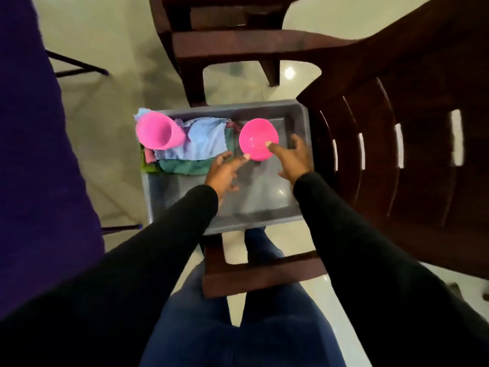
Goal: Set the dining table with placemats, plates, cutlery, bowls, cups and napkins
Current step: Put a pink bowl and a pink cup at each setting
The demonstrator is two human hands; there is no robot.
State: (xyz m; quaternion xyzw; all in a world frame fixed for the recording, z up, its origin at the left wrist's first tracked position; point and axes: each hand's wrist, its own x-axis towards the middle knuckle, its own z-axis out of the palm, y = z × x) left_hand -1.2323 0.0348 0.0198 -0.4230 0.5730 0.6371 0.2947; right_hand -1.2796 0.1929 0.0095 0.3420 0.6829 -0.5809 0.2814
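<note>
A grey plastic tub (301, 123) sits on a dark wooden stool. In its far right part lies a pink bowl (255, 136). My right hand (293, 157) reaches in from the right and its fingertip touches the bowl's near rim. My left hand (225, 170) comes from the left with an extended finger touching the bowl's lower left edge. A pink cup (158, 134) lies on its side at the tub's far left, on top of folded cloth napkins (203, 144) in blue, green and purple. The tub's near half holds nothing.
A dark brown slatted chair (397, 128) stands close on the right. A second wooden chair or stool (225, 43) is beyond the tub. A purple cloth surface (31, 154) fills the left edge. The floor is pale glossy tile.
</note>
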